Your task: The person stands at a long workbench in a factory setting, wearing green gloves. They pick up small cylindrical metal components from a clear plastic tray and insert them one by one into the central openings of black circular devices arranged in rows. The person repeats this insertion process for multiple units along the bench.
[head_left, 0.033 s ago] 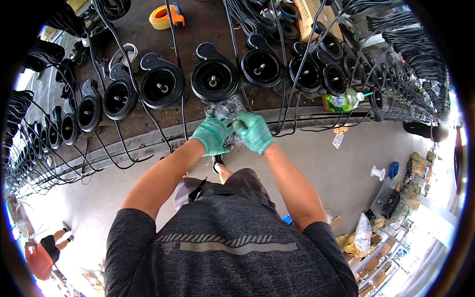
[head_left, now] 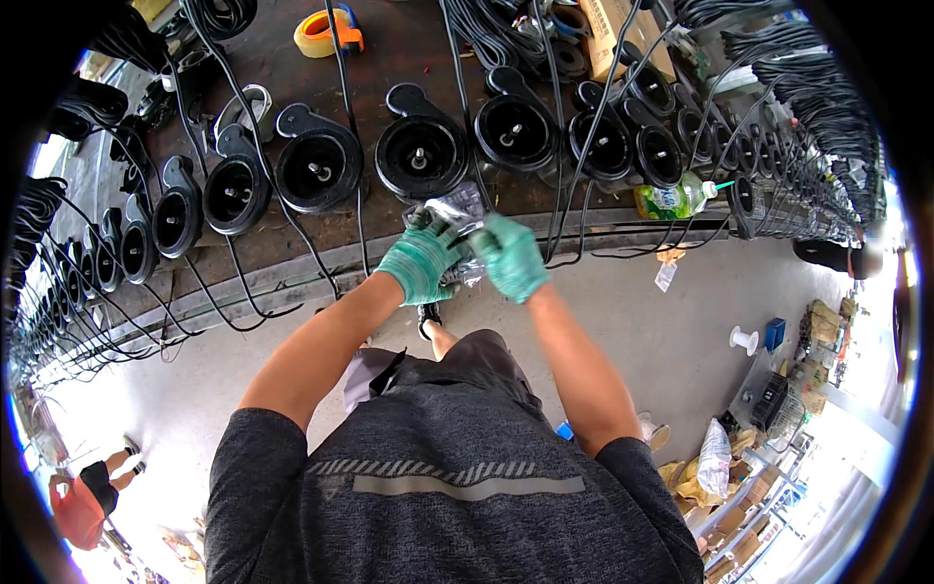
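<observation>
At the table's [head_left: 399, 54] near edge, a clear plastic bag [head_left: 459, 204] sits between both hands. The left hand [head_left: 420, 263] grips its left side, fingers bent over it; the right hand [head_left: 512, 259] blurs beside it, finger closure unclear.

Clear plastic bag [head_left: 459, 206]: partly hidden by the left hand [head_left: 420, 261]; its contents cannot be made out.
Right hand [head_left: 511, 259]: blurred; whether it touches the bag is unclear.
Table [head_left: 401, 60]: far side cut off by the top edge.
Cardboard box [head_left: 605, 37]: cut off there too.
Far-left black housings [head_left: 88, 270]: too small for detail.
Dark grey shirt [head_left: 448, 530]: cut off by the lower edge.
</observation>
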Demonstrator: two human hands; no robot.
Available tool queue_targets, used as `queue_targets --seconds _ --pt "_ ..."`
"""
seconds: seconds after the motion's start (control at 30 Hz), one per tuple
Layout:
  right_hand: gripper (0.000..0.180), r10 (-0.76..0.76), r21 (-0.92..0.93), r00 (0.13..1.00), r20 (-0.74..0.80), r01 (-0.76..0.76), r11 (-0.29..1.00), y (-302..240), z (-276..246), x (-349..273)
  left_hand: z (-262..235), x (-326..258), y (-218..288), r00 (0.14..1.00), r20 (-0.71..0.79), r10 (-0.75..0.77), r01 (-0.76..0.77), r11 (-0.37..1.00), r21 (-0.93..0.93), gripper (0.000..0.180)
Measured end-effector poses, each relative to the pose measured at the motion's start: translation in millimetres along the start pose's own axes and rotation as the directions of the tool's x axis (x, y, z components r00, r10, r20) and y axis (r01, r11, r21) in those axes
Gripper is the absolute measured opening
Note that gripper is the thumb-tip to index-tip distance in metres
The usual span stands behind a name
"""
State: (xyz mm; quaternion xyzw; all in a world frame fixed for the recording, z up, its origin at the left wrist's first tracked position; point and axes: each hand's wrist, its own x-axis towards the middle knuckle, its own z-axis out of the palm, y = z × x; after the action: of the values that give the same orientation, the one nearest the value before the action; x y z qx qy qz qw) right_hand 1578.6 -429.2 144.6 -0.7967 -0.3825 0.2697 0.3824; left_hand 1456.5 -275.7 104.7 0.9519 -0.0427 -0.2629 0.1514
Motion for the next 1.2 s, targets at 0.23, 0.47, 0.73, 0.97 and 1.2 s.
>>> queue_targets --seconds 0.23,0.47,0.73,0.97,1.2 --pt "0.014 -0.283 -0.369 0.882 -0.377 0.137 0.919 45 -42 -58 13 0 1 0.968 -0.241 0.072 -0.045 0.992 0.115 0.094" --pt "0.008 0.111 0.286 0.851 -0.513 0.047 0.957 43 -58 -138 18 0 4 0.970 -0.236 0.058 -0.019 0.986 0.164 0.096" --pt "0.034 0.435 0.957 0.900 -0.024 -0.106 0.270 55 -41 -159 22 -9 22 0.978 -0.209 -0.024 0.062 0.982 0.179 0.104" --pt "0.029 0.375 0.975 0.907 0.189 -0.127 -0.182 103 -8 -180 32 -31 -5 0.959 -0.272 0.077 -0.023 0.980 0.195 0.085" --pt "0.026 0.405 0.966 0.889 0.214 -0.131 -0.224 127 -9 -189 46 -33 -15 0.918 -0.387 0.088 -0.018 0.984 0.179 0.051"
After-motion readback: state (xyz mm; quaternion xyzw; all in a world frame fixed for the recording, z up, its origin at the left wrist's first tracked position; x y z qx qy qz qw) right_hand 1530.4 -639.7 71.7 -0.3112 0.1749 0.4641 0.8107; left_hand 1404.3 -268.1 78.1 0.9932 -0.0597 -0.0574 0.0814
